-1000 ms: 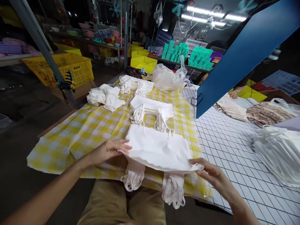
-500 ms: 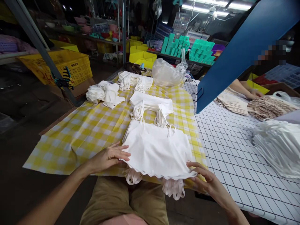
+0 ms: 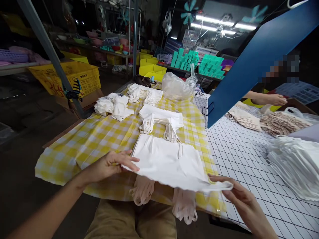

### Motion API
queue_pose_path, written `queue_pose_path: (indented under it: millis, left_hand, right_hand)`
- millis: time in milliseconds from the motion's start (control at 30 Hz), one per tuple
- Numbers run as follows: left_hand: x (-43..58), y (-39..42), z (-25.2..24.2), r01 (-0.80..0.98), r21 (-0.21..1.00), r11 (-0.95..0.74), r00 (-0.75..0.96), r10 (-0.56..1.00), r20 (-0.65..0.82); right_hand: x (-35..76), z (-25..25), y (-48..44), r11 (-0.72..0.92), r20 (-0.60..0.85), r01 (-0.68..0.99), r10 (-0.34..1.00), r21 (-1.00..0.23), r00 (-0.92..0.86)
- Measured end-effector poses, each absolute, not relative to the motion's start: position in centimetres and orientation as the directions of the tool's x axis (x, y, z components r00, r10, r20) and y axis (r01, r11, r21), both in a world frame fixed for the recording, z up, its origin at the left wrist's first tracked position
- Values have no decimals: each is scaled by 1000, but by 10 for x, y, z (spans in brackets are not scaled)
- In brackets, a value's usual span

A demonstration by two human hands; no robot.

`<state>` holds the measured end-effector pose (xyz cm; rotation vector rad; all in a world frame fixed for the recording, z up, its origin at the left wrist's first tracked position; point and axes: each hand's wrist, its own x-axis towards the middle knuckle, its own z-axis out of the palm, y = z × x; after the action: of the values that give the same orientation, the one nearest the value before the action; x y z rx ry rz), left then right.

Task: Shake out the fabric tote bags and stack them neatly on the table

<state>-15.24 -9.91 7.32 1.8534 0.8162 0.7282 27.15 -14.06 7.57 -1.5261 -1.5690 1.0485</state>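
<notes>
A white camisole (image 3: 169, 166) lies on top of a stack in front of me, its hem toward my body. At the hem's left corner is my left hand (image 3: 119, 162), thumb under the cloth and fingers above. My right hand (image 3: 234, 191) pinches the right corner, which is drawn out to a point and lifted. Beneath the hem, bunches of pale straps (image 3: 185, 204) hang over the table's front edge. Just beyond lies a second stack of white camisoles (image 3: 161, 116), straps toward me.
The yellow checked cloth (image 3: 99, 142) also bears crumpled white garments (image 3: 113, 104) and a clear plastic bag (image 3: 176, 86). A blue panel (image 3: 251, 66) slants in from the right. On the grid-patterned table stands a white garment pile (image 3: 294, 162); another person's hand (image 3: 276, 99) is above beige garments.
My right hand has moved right and pulled the camisole's hem corner outward and up. The left side of the hem is lifted a little. The other person's hand has risen from the beige pile.
</notes>
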Motion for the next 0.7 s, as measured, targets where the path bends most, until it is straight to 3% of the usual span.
queue_pose_path:
  millis: [133, 300, 533, 700]
  left_hand:
    - [-146, -79, 109, 182, 944, -274, 359, 913, 195]
    - [-135, -48, 149, 151, 934, -322, 83, 946, 313]
    - [-127, 23, 168, -26, 912, -409, -15, 913, 409]
    - [-124, 95, 138, 20, 899, -438, -75, 896, 438]
  right_hand:
    - [265, 102, -119, 110, 173, 317, 969, -942, 176]
    - [240, 143, -86, 258, 305, 176, 886, -950, 349]
    - [211, 176, -20, 361, 347, 52, 833, -931, 432]
    - [201, 154, 47, 335, 353, 116, 852, -935, 387]
